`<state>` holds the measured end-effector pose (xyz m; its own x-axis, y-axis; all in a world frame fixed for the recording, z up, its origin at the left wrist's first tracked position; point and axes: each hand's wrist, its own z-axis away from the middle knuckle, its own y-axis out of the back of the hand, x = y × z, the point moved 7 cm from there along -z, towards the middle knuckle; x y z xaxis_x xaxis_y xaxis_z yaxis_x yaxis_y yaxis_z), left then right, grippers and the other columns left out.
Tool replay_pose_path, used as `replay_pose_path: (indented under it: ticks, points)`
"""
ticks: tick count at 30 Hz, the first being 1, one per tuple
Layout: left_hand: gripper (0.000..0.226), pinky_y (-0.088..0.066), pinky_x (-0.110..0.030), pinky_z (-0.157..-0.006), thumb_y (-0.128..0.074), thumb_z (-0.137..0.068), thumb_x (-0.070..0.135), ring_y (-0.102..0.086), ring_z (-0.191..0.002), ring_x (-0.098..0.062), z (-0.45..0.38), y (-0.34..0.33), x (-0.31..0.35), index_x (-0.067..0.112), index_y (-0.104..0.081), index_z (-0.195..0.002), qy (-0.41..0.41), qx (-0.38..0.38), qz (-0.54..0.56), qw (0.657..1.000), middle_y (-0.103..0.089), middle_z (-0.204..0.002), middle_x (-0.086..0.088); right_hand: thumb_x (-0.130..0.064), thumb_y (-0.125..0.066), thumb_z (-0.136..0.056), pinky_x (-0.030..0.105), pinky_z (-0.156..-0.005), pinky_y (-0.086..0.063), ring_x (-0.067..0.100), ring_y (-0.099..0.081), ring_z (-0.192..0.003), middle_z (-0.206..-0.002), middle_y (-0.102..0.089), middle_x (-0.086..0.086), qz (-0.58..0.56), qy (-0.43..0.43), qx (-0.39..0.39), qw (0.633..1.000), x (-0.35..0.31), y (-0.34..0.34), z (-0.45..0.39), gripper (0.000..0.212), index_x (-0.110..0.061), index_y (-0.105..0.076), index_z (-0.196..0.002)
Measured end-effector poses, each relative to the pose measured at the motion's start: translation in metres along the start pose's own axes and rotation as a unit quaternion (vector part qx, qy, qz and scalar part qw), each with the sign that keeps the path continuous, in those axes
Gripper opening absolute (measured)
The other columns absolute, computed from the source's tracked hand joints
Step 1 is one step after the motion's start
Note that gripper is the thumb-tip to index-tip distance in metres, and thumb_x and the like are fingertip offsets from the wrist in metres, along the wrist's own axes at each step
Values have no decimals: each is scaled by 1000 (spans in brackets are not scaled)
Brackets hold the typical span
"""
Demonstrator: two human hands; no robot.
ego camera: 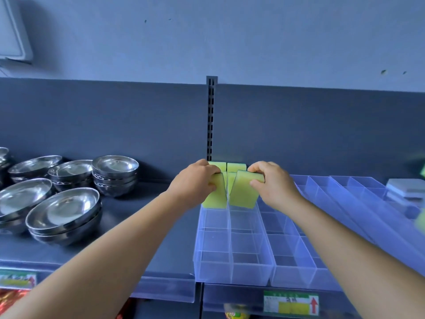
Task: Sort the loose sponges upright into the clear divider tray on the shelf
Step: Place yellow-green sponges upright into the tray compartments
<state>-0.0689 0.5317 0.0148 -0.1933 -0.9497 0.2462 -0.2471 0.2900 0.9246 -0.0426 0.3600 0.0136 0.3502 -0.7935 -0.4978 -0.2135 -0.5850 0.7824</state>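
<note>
A clear divider tray (232,270) stands on the dark shelf, with two columns of compartments. My left hand (195,183) grips a yellow-green sponge (217,196) upright in the left column. In the right column my right hand (271,183) holds a second sponge (243,194), tilted slightly to the right. Behind them, at the tray's far end, stand more yellow-green sponges (235,167), partly hidden by my fingers. The compartments nearer to me hold nothing.
Stacks of steel bowls (66,210) fill the shelf to the left. More clear divider trays (296,261) sit to the right, and grey blocks (406,189) lie at the far right. A slotted upright (211,118) runs up the back panel. Price labels (291,303) hang below.
</note>
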Motion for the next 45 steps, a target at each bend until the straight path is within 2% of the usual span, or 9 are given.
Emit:
replay_pose_path:
  ticks: [4, 8, 11, 16, 21, 23, 28, 35, 45]
  points:
    - [39, -49, -33, -83, -53, -92, 22, -53, -107, -23, -8, -12, 1, 26, -54, -130, -13, -11, -32, 999, -49, -121, -1, -12, -54, -91, 29, -83, -44, 22, -54, -102, -123, -53, 2, 32, 17, -33, 999, 1, -17, -4, 29, -16, -58, -119]
    - [30, -49, -34, -76, -55, -90, 24, -50, -112, -22, -17, -28, 6, 22, -58, -120, -32, -39, -94, 994, -52, -114, -1, -14, -54, -91, 30, -80, -43, 24, -55, -100, -122, -52, 1, 75, 36, -62, 995, 0, -30, -12, 27, -16, -57, -117]
    - [31, -48, -34, -76, -56, -90, 25, -48, -114, -21, -21, -41, 0, 21, -59, -121, -24, -65, -99, 993, -53, -114, -1, -16, -55, -90, 31, -86, -44, 24, -52, -111, -123, -52, 0, 100, 38, -96, 990, 5, -42, -14, 28, -17, -56, -118]
    - [34, -45, -32, -75, -59, -89, 30, -46, -115, -21, -23, -42, 0, 19, -58, -121, -26, -71, -98, 992, -52, -117, -1, -19, -54, -92, 31, -91, -42, 22, -49, -117, -130, -50, -2, 105, 30, -104, 989, 10, -45, -14, 32, -18, -54, -124]
    - [54, -44, -33, -89, -61, -87, 42, -45, -118, -21, -16, -32, 15, 16, -47, -132, -53, -48, -109, 991, -51, -129, 1, -29, -50, -94, 30, -101, -34, 17, -32, -134, -146, -37, -7, 124, 44, -109, 985, 5, -31, -4, 48, -21, -39, -140]
    - [55, -42, -33, -94, -59, -88, 43, -45, -121, -22, -13, -26, 26, 15, -45, -134, -71, -32, -103, 992, -51, -132, 0, -31, -48, -95, 30, -107, -29, 16, -26, -139, -151, -31, -7, 137, 44, -104, 984, 7, -21, 4, 53, -20, -33, -144]
    - [57, -43, -34, -100, -54, -91, 45, -43, -129, -20, -8, -26, 66, 17, -40, -139, -121, -40, -83, 988, -48, -139, 1, -37, -46, -95, 29, -115, -17, 17, -18, -144, -156, -23, -4, 186, 14, -103, 977, 24, 9, 30, 60, -17, -25, -148]
    - [60, -38, -32, -103, -50, -93, 45, -38, -135, -19, -5, -43, 142, 20, -34, -145, -193, -50, -58, 978, -41, -148, 2, -38, -46, -95, 30, -115, -17, 17, -18, -144, -156, -22, -2, 218, -48, -91, 970, 73, 61, 65, 61, -17, -24, -148]
    - [56, -43, -36, -99, -47, -96, 43, -38, -134, -20, -20, -80, 271, 20, -33, -145, -244, -65, -36, 967, -40, -147, 2, -38, -47, -94, 29, -114, -19, 17, -20, -144, -156, -23, -3, 221, -119, -62, 966, 176, 149, 108, 62, -18, -24, -149]
